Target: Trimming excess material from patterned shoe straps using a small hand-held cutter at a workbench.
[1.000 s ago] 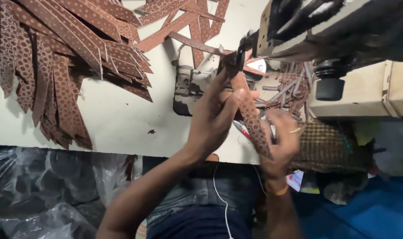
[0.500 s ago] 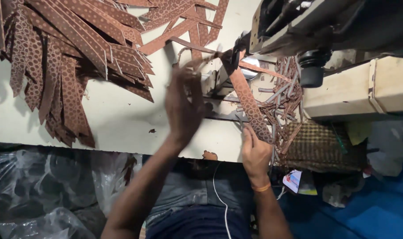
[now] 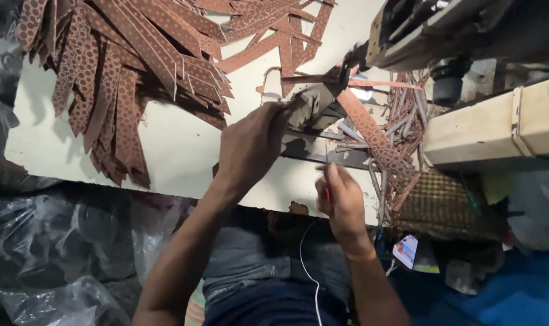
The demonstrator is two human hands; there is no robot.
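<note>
The left hand point(image 3: 250, 145) is clenched at the metal guide point(image 3: 310, 105) feeding a light, floppy brown strap point(image 3: 374, 136), best pinched near its end, while the right hand point(image 3: 341, 199) pinches a small red tool point(image 3: 327, 192)

Two hands point(image 3: 250, 145), many patterned strips point(image 3: 123, 66)

Strip pile point(image 3: 123, 78) cut off at top; small red tool in right hand point(image 3: 342, 202) unclear

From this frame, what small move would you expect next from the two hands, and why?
Probably the left hand feeds the patterned brown strip onward under the machine head. That hand rests at the metal guide, the strip already runs from there toward the table edge, and the right hand sits nearby pinching something thin.
</note>
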